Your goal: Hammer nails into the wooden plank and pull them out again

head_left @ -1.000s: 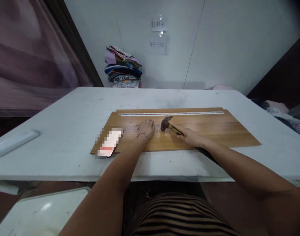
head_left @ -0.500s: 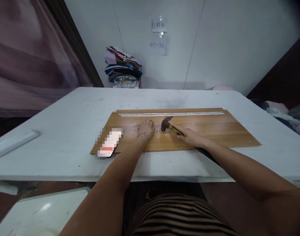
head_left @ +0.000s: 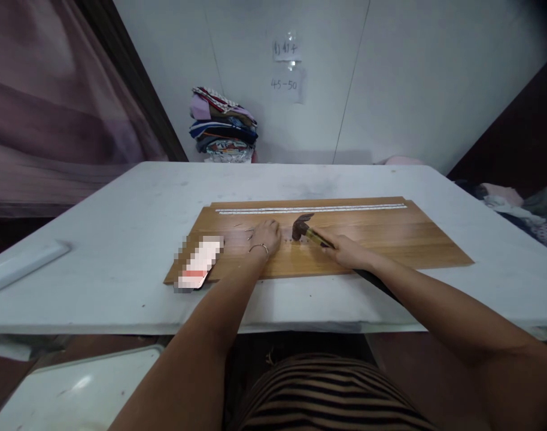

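Observation:
My right hand point(head_left: 344, 250) is wrapped around the handle of a claw hammer point(head_left: 303, 228). The hammer's head is low over the wooden board point(head_left: 390, 233), beside a short row of small dark nail heads point(head_left: 288, 240). Whether the head touches one of them I cannot tell. Just left of the hammer, my left hand point(head_left: 268, 234) lies flat on the board, palm down, with a thin bracelet point(head_left: 259, 246) at the wrist. A few loose nails point(head_left: 249, 233) lie by its left side, partly covered by the hand.
Two white measuring strips point(head_left: 309, 209) run along the board's far side. A phone point(head_left: 200, 263), blurred out, rests over the board's near left corner. The white table point(head_left: 121, 239) carries a long white object point(head_left: 26, 265) at left. Folded cloths point(head_left: 224, 126) are stacked by the wall.
The whole view has shifted very slightly. Both hands and the hammer keep the same places on the board.

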Motion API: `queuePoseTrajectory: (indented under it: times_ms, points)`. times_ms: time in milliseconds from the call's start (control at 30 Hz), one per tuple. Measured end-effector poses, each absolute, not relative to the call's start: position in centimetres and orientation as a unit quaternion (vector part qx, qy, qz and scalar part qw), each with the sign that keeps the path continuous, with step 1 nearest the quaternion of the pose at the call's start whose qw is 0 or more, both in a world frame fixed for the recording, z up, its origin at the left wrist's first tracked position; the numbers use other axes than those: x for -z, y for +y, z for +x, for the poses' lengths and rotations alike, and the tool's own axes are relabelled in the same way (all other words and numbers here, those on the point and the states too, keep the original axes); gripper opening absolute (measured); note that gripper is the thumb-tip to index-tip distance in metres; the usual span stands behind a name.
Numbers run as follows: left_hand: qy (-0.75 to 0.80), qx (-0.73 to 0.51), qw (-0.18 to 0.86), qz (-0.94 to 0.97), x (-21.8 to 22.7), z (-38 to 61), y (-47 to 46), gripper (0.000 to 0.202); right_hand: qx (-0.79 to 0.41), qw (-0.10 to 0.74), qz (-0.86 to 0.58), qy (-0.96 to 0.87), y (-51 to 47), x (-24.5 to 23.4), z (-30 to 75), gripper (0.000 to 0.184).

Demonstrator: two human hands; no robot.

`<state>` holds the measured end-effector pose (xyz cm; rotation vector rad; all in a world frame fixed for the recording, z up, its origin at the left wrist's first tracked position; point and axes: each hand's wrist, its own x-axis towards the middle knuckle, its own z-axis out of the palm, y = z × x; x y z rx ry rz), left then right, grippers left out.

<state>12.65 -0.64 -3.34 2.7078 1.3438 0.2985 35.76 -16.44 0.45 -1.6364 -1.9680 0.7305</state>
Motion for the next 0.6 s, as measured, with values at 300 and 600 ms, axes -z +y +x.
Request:
queuePoseTrajectory:
  times_ms: [300, 600]
  points:
    - [0.446, -0.091, 0.054, 0.889, 3.08, 12.67, -0.79, 0.025, -0.261, 0.242, -0.585, -0.728, -16.36, -0.32, 35.87, 0.078]
    - [0.441, -0.096, 0.06, 0.89, 3.36, 12.7, -0.55, 0.022, -0.263, 0.235, -0.591, -0.725, -16.39, -0.47, 35.71, 0.078]
